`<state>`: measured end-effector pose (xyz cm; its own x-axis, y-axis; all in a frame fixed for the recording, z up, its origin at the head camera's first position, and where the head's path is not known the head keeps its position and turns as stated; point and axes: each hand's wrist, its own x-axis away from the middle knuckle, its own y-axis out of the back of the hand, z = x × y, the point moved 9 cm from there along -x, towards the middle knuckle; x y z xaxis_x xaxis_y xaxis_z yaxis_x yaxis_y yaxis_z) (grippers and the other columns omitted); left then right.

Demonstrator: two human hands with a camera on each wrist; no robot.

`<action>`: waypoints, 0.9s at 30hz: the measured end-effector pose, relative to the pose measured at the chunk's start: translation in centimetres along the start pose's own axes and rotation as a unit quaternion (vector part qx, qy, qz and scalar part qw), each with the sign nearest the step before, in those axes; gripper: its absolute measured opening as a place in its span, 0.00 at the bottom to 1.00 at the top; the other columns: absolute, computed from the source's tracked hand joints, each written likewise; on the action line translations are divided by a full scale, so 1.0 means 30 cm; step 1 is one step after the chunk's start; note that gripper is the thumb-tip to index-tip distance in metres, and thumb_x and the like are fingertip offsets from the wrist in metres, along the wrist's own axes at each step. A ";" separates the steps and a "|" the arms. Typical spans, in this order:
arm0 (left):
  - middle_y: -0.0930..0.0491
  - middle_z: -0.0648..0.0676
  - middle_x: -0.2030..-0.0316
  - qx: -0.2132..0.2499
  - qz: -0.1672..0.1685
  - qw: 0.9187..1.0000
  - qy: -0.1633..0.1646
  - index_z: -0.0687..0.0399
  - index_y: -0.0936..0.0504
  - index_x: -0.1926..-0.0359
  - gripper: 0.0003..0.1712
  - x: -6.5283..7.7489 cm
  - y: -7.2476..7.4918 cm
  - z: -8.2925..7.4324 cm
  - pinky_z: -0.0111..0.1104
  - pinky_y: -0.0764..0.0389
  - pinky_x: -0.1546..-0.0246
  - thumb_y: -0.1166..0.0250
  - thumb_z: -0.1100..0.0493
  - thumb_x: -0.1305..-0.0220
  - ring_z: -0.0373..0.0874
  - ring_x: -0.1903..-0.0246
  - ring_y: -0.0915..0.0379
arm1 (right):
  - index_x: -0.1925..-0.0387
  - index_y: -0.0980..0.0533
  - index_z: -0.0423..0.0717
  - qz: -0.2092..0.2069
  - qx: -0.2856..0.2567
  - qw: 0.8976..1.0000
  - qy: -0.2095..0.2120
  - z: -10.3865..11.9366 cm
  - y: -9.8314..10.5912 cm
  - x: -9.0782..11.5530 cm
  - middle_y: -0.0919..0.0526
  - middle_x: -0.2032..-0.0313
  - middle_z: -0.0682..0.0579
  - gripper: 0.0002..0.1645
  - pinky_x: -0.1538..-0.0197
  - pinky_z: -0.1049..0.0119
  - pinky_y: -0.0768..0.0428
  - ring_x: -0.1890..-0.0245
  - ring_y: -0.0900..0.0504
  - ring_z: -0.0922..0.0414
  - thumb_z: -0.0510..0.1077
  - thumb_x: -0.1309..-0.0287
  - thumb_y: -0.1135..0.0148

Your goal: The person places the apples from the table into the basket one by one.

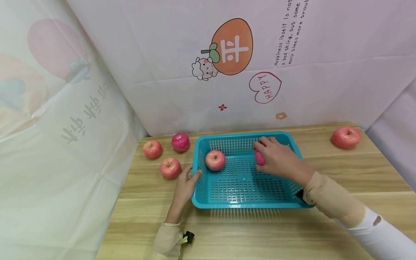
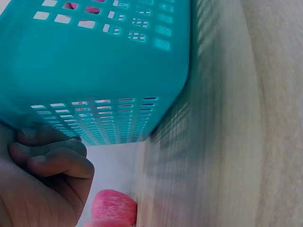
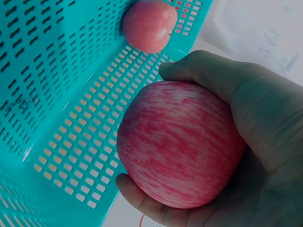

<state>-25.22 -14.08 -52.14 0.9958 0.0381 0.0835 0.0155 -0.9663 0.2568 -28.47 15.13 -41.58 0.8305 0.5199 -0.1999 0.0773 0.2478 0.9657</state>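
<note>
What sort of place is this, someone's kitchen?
I can't rule that out, but it looks more like a small staged tabletop corner: creased white cloth printed with cartoons and lettering screens the back and side of a wood-grain table, where a turquoise basket sits among apples.

Head view: bright, diffuse light; the white printed cloth backdrop [image 1: 175, 101] appears pale, and latticed shadow falls before the teal rectangular perforated plastic basket [image 1: 247, 206]. Left wrist view: dimmer; the left hand [image 2: 52, 175] lies shaded, the pale wood-grain tabletop [image 2: 236, 142] softly blurred. Right wrist view: subdued; the round, red-streaked apple [image 3: 180, 144] darkens along its left edge.
</note>
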 end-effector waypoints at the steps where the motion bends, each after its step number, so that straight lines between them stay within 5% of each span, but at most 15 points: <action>1: 0.10 0.70 0.55 0.001 0.000 1.000 0.001 0.54 0.27 0.27 0.27 0.000 0.000 0.001 0.46 0.08 0.60 0.41 0.50 0.19 0.60 0.58 0.08 | 0.43 0.20 0.43 0.001 0.002 1.000 0.001 0.005 -0.003 -0.002 0.19 0.45 0.41 0.32 0.67 0.50 0.11 0.45 0.21 0.38 0.49 0.48 0.20; 27: 0.11 0.70 0.56 0.003 0.004 1.000 0.001 0.55 0.27 0.27 0.26 0.000 -0.001 -0.001 0.45 0.08 0.61 0.41 0.50 0.19 0.60 0.58 0.08 | 0.41 0.20 0.47 0.029 -0.007 0.998 0.054 0.118 -0.055 -0.038 0.19 0.43 0.46 0.37 0.58 0.53 0.10 0.45 0.21 0.44 0.53 0.51 0.15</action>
<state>-25.23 -14.04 -52.11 0.9957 0.0317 0.0869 0.0091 -0.9683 0.2495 -27.60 11.22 -42.36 0.7693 0.6184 -0.1607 0.0227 0.2249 0.9741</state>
